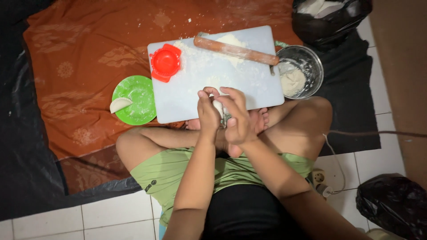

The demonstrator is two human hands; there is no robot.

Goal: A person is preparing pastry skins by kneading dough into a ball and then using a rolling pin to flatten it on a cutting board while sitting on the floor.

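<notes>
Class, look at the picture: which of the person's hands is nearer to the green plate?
Left. The left hand is at the cutting board's near edge, closer to the green plate; the right hand is beside it, farther away.

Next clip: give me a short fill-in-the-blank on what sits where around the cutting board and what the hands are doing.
1. The rolling pin lies on the white ____.
2. The folded dumpling rests on the ____ plate.
3. The red mould sits at the board's ____ edge as seen in the picture.
4. Both hands, left and right, hold a piece of ____ between them.

Missing words: board; green; left; dough
</notes>
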